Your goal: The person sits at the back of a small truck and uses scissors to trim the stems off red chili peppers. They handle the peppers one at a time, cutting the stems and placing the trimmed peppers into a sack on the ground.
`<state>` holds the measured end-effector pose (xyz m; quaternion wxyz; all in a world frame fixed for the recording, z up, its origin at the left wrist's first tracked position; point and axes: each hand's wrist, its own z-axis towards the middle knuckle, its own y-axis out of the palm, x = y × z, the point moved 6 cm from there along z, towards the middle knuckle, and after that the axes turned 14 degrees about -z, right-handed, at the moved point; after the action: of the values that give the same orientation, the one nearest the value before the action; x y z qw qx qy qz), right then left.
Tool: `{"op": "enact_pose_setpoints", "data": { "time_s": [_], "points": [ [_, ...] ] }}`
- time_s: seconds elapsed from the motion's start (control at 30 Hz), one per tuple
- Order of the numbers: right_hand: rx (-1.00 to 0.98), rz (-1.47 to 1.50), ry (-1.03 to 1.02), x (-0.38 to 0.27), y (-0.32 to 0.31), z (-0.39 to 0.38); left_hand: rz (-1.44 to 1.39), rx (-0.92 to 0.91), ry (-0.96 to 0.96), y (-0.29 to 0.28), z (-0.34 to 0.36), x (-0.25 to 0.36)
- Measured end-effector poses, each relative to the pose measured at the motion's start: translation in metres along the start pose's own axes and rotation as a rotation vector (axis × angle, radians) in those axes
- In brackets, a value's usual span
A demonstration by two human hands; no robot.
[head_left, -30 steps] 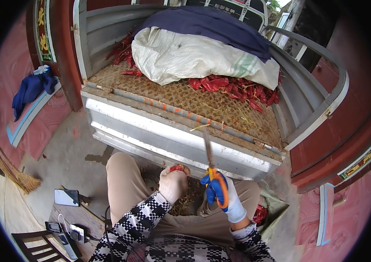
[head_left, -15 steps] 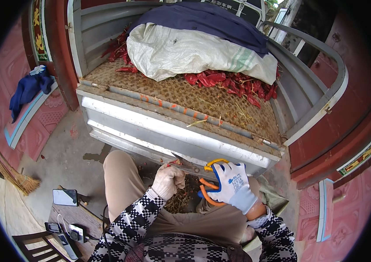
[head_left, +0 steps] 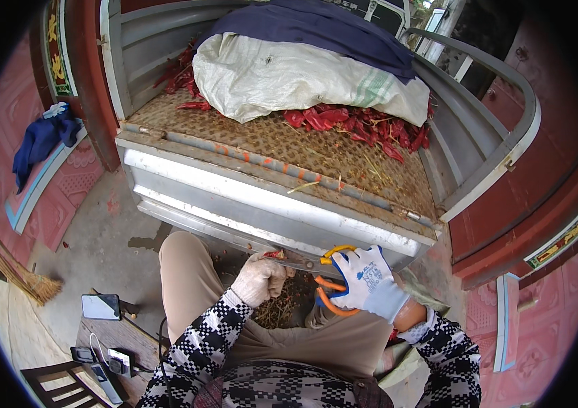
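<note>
My left hand (head_left: 260, 280), in an off-white knit glove, is closed around a small dried red chili pepper (head_left: 275, 254), whose red end shows above the fingers. In a white and blue coated glove, my right hand (head_left: 368, 277) grips a pair of scissors (head_left: 308, 262) with yellow and orange looped handles. The dark blades point left, towards the chili, and their tips are partly hidden at my left hand. Below the hands, between my knees, lies a heap of dry stems and scraps (head_left: 278, 313).
Ahead stands a cart's metal tailgate (head_left: 248, 194). On its rusty bed (head_left: 234, 136), red chilies (head_left: 377, 130) lie under a white woven sack (head_left: 302, 78) and a dark blue cloth (head_left: 309, 27). At left are a broom (head_left: 41, 285), a phone (head_left: 100, 307) and a wooden bench (head_left: 141, 343).
The upper blade, raised apart half a second ago, no longer stands up, so the blades look closed at the chili. My right forearm has swung slightly rightward.
</note>
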<state>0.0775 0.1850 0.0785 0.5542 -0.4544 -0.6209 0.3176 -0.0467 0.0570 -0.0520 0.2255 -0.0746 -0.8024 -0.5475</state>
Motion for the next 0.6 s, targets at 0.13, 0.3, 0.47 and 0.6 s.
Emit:
{"op": "enact_pose_setpoints", "data": {
  "time_s": [0.13,0.3,0.47,0.6],
  "points": [
    [-0.017,0.100,0.006,-0.001,0.010,-0.001,-0.017,0.001,-0.051,0.005,-0.002,-0.004],
    [0.004,0.337,0.021,-0.007,0.024,-0.004,-0.225,-0.070,-0.119,0.017,-0.012,-0.009],
    [0.099,0.562,0.051,-0.001,0.030,-0.010,-0.222,-0.118,-0.109,0.032,-0.015,-0.007],
    [0.189,0.514,0.303,0.044,0.002,-0.025,-0.157,-0.098,-0.011,0.031,-0.013,0.000]
  ]
}}
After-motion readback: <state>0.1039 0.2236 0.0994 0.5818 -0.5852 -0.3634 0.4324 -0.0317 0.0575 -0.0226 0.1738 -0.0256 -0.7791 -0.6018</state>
